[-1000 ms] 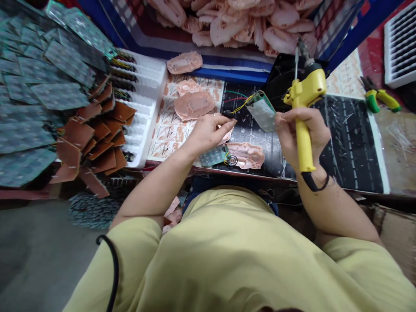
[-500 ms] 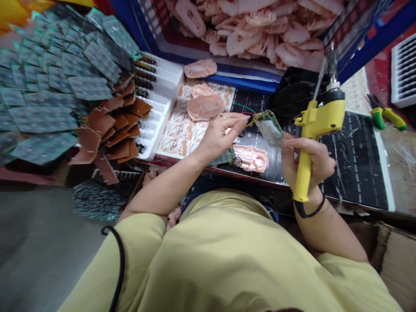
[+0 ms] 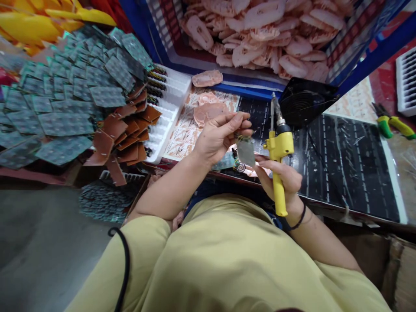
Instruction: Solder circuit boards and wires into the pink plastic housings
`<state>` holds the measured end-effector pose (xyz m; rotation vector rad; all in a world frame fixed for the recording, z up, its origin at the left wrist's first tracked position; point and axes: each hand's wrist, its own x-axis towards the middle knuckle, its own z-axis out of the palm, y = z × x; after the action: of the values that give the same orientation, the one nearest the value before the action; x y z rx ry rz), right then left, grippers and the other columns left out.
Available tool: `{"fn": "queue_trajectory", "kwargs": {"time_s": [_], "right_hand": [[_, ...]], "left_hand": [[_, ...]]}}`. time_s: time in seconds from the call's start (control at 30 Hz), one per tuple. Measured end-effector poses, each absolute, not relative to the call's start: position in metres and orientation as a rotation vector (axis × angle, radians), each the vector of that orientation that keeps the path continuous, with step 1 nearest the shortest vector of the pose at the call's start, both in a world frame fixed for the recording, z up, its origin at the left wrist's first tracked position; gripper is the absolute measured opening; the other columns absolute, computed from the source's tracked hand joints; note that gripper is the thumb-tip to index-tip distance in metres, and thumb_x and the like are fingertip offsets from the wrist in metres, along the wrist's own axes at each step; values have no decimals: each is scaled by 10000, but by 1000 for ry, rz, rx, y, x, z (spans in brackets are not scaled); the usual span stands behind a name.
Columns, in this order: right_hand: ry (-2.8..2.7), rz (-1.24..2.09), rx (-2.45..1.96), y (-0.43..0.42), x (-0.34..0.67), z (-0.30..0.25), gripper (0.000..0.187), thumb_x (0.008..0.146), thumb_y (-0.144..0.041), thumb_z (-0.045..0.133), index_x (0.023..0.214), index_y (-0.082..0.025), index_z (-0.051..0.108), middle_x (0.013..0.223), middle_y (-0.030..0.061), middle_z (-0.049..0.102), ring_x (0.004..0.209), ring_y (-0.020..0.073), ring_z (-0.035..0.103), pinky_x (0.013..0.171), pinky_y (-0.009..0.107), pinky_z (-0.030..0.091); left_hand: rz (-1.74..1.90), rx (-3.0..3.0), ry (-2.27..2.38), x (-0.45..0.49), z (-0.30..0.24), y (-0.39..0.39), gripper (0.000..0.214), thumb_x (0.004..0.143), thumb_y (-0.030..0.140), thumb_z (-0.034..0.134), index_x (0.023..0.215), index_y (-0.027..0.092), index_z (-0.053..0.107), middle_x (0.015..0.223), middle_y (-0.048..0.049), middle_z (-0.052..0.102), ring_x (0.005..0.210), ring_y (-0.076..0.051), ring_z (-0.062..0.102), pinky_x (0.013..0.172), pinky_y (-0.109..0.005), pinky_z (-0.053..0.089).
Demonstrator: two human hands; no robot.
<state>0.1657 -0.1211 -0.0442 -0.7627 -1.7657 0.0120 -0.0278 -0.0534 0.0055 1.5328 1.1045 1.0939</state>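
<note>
My right hand [image 3: 284, 175] is closed around the handle of a yellow soldering gun [image 3: 280, 145], its metal tip pointing up and away. Between the fingertips of that same hand is the edge of a small circuit board [image 3: 246, 152], its pale face toward me. My left hand [image 3: 218, 136] is pinched just above and left of the board; whatever lies between its fingers is hidden. Below the board sits a pink plastic shell [image 3: 251, 172], mostly covered by it, beside a coil spring and wires [image 3: 239, 166]. More pink shell halves [image 3: 209, 112] lie beyond my left hand.
A blue crate [image 3: 256, 90] full of pink shells stands behind. Stacked circuit boards [image 3: 66, 117] and brown boards [image 3: 120, 130] pile up on the left by a white foam tray [image 3: 172, 108]. A black fan [image 3: 305, 102] and green-yellow cutters [image 3: 391, 123] are on the right.
My right hand has brought the soldering gun and circuit board left and toward me. The board has turned and now hangs below my left fingers. The view has shifted slightly.
</note>
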Motion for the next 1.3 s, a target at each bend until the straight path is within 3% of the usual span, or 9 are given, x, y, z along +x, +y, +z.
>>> {"fn": "queue_trajectory", "kwargs": {"time_s": [0.1,0.2,0.33,0.47,0.57,0.8,1.0,1.13,1.3], "right_hand": [[-1755,172,-741,-116,171,-37,313,864,-228,817,1129,-250,652,1067,57,807,893,225,802,783,322,684],[-1670,330,-816,-107,171,-22,368,868,-262,820,1188,-295,642,1107,26,786,967,222,787,825,356,683],[-1718,500,-775,-102,157,-4,387,863,-192,808,1185,-304,627,1025,-25,754,833,147,763,766,275,644],[-1790,418,-742,-104,146,-4,306,886,-142,757,1131,-286,646,867,-64,743,736,105,731,762,225,602],[-1839,321,-761,-91,152,-12,211,906,-180,743,1076,-277,666,891,-51,760,759,109,730,756,219,588],[-2372,500,-859,-9,169,-36,217,942,-303,646,1145,-232,623,1139,46,751,1051,212,712,1018,429,534],[-2423,748,-1053,23,136,-45,416,949,-429,613,1287,-204,518,856,-12,699,682,125,579,677,260,452],[-2472,539,-1211,14,134,-47,397,934,-459,621,1237,-208,571,900,23,701,742,157,592,682,272,413],[-2329,249,-1555,-15,160,-42,439,925,-526,618,1224,-206,617,957,88,715,838,242,635,699,313,417]], "left_hand": [[1084,1559,1009,-40,18,-60,454,935,603,706,976,156,775,836,-40,764,669,-136,736,642,-246,606],[1042,1635,943,-45,25,-71,344,823,471,835,805,133,777,711,-25,724,569,-113,655,564,-220,532],[985,1765,978,-46,20,-86,126,816,255,762,807,132,787,734,-33,748,615,-112,649,583,-208,493],[923,1813,1066,-55,18,-94,133,823,263,719,811,141,770,747,-37,754,632,-118,654,606,-213,506],[900,1902,1193,-70,22,-89,145,827,282,704,796,153,762,766,-37,756,666,-129,654,632,-226,516],[1189,1825,1356,-97,16,-47,350,831,507,789,808,175,681,718,-3,657,657,-132,635,614,-248,512],[1296,1718,1319,-85,1,-22,432,904,630,703,819,212,633,693,21,572,625,-107,617,565,-221,462],[1111,1786,1153,-82,-3,-22,377,795,525,808,754,171,684,693,1,639,605,-109,569,550,-236,443],[1089,1760,1035,-67,-8,-16,333,794,469,818,752,159,701,731,-12,674,651,-117,586,594,-246,465]]}}
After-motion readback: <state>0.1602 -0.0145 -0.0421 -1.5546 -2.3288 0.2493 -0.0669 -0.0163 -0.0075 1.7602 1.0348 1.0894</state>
